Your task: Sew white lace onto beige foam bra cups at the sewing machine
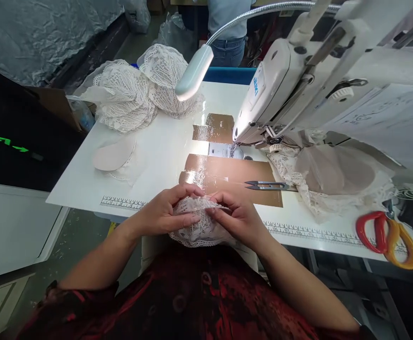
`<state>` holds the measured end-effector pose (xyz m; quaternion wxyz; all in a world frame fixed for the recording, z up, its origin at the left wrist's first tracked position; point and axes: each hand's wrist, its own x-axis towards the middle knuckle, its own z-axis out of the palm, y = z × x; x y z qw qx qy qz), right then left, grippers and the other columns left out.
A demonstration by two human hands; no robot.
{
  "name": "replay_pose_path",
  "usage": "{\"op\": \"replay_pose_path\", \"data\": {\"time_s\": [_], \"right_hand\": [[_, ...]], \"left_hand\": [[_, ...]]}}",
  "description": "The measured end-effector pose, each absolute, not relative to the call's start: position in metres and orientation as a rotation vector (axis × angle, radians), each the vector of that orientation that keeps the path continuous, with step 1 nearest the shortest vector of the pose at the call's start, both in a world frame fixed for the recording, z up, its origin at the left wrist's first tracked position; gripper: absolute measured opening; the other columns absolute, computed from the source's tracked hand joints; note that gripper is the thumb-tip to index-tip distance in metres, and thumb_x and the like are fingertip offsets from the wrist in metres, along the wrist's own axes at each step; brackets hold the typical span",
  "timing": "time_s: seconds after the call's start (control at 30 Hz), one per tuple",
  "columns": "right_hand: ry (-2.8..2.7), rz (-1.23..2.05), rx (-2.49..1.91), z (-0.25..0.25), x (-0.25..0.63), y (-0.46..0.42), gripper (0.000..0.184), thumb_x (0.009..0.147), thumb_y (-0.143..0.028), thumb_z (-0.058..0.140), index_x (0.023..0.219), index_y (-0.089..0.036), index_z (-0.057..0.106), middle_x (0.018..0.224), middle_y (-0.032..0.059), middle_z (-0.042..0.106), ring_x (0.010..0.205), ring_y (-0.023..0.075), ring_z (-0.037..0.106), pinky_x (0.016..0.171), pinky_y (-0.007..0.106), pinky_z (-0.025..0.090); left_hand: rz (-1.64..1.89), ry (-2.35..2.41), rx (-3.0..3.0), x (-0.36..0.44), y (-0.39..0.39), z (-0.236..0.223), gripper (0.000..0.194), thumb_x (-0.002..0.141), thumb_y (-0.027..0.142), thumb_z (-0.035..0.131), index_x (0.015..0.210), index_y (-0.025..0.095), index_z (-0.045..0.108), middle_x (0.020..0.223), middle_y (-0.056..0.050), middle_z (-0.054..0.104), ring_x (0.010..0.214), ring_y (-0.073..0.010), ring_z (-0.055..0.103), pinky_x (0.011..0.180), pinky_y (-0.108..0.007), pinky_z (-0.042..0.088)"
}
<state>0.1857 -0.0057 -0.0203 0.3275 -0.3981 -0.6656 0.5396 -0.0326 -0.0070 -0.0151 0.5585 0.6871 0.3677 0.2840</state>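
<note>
Between both hands, at the table's front edge, is a piece of white lace fabric (pixel 201 229) shaped like a cup. My left hand (pixel 172 210) pinches its left side between thumb and fingers. My right hand (pixel 236 217) grips the lace's upper right edge, fingertips close together. Part of the lace hangs below the table edge toward my lap. Just beyond the hands lies brown tape (pixel 234 172) stuck on the table, and thread snips (pixel 266 185) rest on its right part.
A white sewing machine (pixel 273 85) stands at right behind the tape, a lamp (pixel 194 73) beside it. Lace piles (pixel 124 97) sit back left, a beige pad with lace (pixel 112 156) nearer. More lace (pixel 333 174) and scissors (pixel 386 236) lie right. A person (pixel 227 28) is behind.
</note>
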Motion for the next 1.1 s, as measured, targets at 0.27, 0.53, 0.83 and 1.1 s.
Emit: {"op": "replay_pose_path", "data": {"time_s": [0.27, 0.53, 0.83, 1.1], "right_hand": [[-1.548, 1.599, -1.049, -0.022, 0.188, -0.003, 0.013, 0.081, -0.032, 0.063, 0.077, -0.02, 0.06, 0.083, 0.0012, 0.062, 0.074, 0.0145, 0.056, 0.064, 0.025, 0.045], [-1.83, 1.741, -0.972, -0.013, 0.2, -0.002, 0.02, 0.083, -0.036, 0.062, 0.077, -0.017, 0.063, 0.077, 0.0005, 0.058, 0.068, 0.0131, 0.053, 0.06, 0.025, 0.042], [-1.79, 1.411, -0.992, -0.012, 0.191, -0.002, 0.02, 0.083, -0.033, 0.063, 0.069, -0.018, 0.059, 0.073, -0.0003, 0.059, 0.067, 0.0118, 0.053, 0.061, 0.025, 0.042], [-1.731, 1.116, -1.152, -0.008, 0.188, -0.008, 0.016, 0.078, -0.023, 0.063, 0.063, -0.018, 0.059, 0.069, 0.0014, 0.067, 0.061, 0.0123, 0.057, 0.055, 0.024, 0.041]], "left_hand": [[0.557, 0.729, 1.521, -0.028, -0.002, -0.015, 0.02, 0.083, 0.03, 0.063, 0.09, 0.011, 0.063, 0.081, -0.003, 0.057, 0.077, -0.0144, 0.054, 0.068, -0.024, 0.046], [0.705, 0.954, 1.518, -0.027, -0.003, -0.011, 0.024, 0.085, 0.036, 0.061, 0.085, 0.012, 0.067, 0.081, -0.004, 0.062, 0.071, -0.0125, 0.056, 0.063, -0.022, 0.045], [0.656, 0.931, 1.749, -0.019, -0.003, -0.003, 0.016, 0.083, 0.03, 0.062, 0.083, 0.014, 0.066, 0.07, 0.0, 0.057, 0.061, -0.0084, 0.048, 0.054, -0.019, 0.038], [0.735, 0.876, 1.414, -0.016, -0.005, -0.007, 0.024, 0.079, 0.028, 0.068, 0.096, 0.015, 0.059, 0.079, 0.0, 0.057, 0.07, -0.0092, 0.052, 0.063, -0.019, 0.044]]}}
